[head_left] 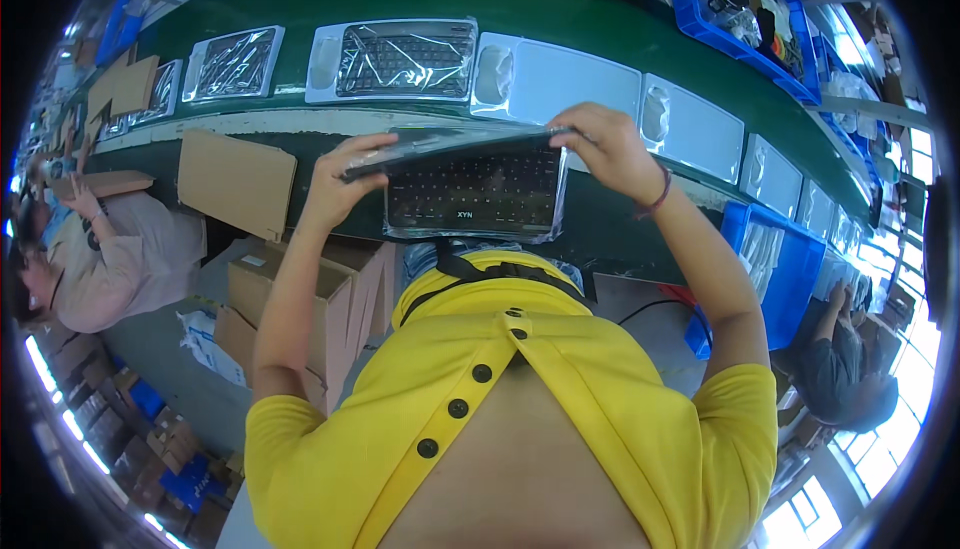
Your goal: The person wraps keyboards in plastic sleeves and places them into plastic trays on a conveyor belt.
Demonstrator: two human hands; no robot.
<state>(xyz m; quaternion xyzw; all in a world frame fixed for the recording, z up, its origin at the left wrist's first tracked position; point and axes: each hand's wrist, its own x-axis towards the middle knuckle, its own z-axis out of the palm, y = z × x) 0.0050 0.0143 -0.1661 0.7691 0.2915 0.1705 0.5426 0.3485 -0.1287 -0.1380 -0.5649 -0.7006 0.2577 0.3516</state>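
Note:
Between my hands I hold a thin dark panel in clear plastic film (455, 152), tilted and seen almost edge-on; it looks like a wrapped keyboard. My left hand (343, 177) pinches its left end, thumb below and fingers above. The right hand (612, 146) grips the far right corner between thumb and fingers. Just beneath, close to my waist, a black keyboard (475, 197) lies flat in film, its upper rows partly hidden by the panel. Beyond my hands, a white tray (324, 61) carries a film-wrapped keyboard (408, 59), and another white tray (575, 77) stands beside it.
More trays line the green bench (560, 14). Cardboard sheets (237, 184) lean at the left, above cartons (290, 279). A blue bin (745, 259) stands at my right; another blue crate (745, 24) is far right. Other people work on both sides.

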